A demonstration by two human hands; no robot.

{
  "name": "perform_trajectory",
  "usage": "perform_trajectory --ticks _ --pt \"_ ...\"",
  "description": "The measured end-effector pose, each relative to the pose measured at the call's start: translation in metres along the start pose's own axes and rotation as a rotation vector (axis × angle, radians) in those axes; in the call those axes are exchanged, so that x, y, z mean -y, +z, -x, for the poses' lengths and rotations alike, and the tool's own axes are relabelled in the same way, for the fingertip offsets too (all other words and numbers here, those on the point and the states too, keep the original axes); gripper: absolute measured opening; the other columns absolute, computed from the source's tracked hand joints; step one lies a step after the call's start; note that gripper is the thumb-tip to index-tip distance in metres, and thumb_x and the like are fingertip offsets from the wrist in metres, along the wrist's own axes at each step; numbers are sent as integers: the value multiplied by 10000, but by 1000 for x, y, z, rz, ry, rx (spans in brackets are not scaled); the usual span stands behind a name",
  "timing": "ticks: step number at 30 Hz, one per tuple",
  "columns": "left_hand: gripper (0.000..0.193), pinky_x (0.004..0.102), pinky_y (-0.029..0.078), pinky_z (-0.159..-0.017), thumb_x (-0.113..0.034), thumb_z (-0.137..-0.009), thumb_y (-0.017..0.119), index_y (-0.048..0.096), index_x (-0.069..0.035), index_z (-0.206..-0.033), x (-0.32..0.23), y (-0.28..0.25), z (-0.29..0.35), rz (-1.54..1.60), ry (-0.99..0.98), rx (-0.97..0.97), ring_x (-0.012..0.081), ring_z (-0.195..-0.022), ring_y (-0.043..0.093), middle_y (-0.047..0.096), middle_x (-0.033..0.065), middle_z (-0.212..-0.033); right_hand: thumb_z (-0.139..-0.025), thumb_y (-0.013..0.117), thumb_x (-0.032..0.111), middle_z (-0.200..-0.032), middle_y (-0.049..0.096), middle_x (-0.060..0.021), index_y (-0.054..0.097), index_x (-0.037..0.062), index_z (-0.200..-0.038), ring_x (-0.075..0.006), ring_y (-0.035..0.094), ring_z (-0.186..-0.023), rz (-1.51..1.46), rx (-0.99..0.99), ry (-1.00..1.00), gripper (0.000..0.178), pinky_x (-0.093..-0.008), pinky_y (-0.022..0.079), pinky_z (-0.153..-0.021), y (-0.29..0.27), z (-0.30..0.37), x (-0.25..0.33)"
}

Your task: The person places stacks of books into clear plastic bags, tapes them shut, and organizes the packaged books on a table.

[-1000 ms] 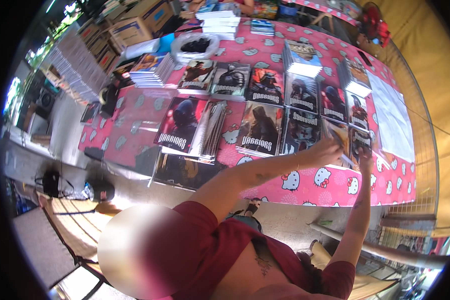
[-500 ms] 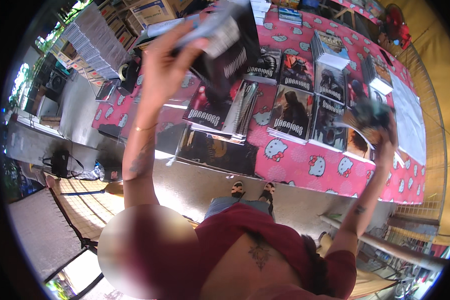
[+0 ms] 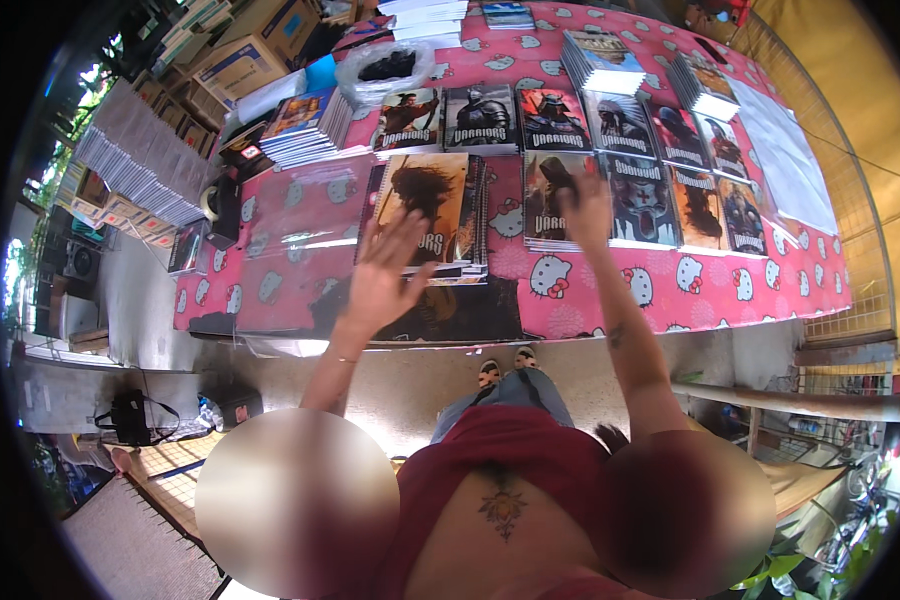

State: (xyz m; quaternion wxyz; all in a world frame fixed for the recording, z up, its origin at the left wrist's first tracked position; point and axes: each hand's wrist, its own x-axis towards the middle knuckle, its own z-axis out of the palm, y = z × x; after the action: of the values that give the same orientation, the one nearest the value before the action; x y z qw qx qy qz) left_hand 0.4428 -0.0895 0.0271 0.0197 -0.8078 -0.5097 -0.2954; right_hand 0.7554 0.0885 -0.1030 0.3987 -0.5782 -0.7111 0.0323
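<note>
My left hand [image 3: 390, 270] lies with spread fingers on an orange-covered spiral notebook [image 3: 428, 190], the top one of a small pile near the table's front edge. Nothing is gripped in it. Over the right side of a notebook with a hooded figure [image 3: 545, 222] is my right hand [image 3: 588, 212], fingers extended and apart. To its right lie an upside-down blue-grey notebook [image 3: 645, 205], another orange notebook [image 3: 703, 210] and a dark one [image 3: 743, 220]. Behind them runs a row of several more, among them a red-covered notebook [image 3: 555, 120] and an armoured-figure notebook [image 3: 480, 115].
A pink patterned cloth [image 3: 590, 287] covers the table. Thick book stacks [image 3: 602, 65] stand farther back, with a clear plastic bag [image 3: 385, 68] at the back left. Clear plastic sheeting [image 3: 295, 235] covers the left side. Cardboard boxes [image 3: 260, 55] and a tall paper stack [image 3: 140, 150] stand beyond.
My left hand has come down from holding a dark notebook up and rests on the left pile, now topped by an orange notebook. My right hand has let go of its notebook and moved left.
</note>
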Motion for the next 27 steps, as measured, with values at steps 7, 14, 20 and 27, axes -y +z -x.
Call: perform_trajectory --ticks 7,14,20,27 --pt "544 488 390 -1038 -163 -840 663 517 -48 -1351 -79 201 -69 -158 185 38 367 -1255 499 553 180 -1313 -813 681 538 -1363 481 -171 465 200 -1417 -366 418 -1314 354 422 368 725 -616 373 -994 -64 -17 -91" --pt "342 366 505 -755 -52 -852 608 607 -21 -1192 -73 158 -80 139 -13 21 289 -861 644 643 142 -945 -602 852 550 -1299 515 -314 330 147 -1487 -449 543 -1190 361 315 512 1103 -488 470 -967 -106 -27 -149" --pt "176 260 446 -710 -138 -988 577 654 -3 -1072 -35 -44 -81 698 -472 -570 83 -778 517 602 -10 -884 -730 844 76 -1467 427 -143 261 28 -1521 -193 422 -1319 -667 343 28 984 -309 335 -1096 -176 -92 -52" --pt "289 494 396 -1084 -34 -958 470 619 20 -1200 5 -92 -35 -74 179 -738 409 -1211 579 617 251 -1263 -779 831 217 -1472 430 -176 318 44 -1512 -229 409 -1342 -1110 178 185 911 -351 285 -1136 -107 -79 142"
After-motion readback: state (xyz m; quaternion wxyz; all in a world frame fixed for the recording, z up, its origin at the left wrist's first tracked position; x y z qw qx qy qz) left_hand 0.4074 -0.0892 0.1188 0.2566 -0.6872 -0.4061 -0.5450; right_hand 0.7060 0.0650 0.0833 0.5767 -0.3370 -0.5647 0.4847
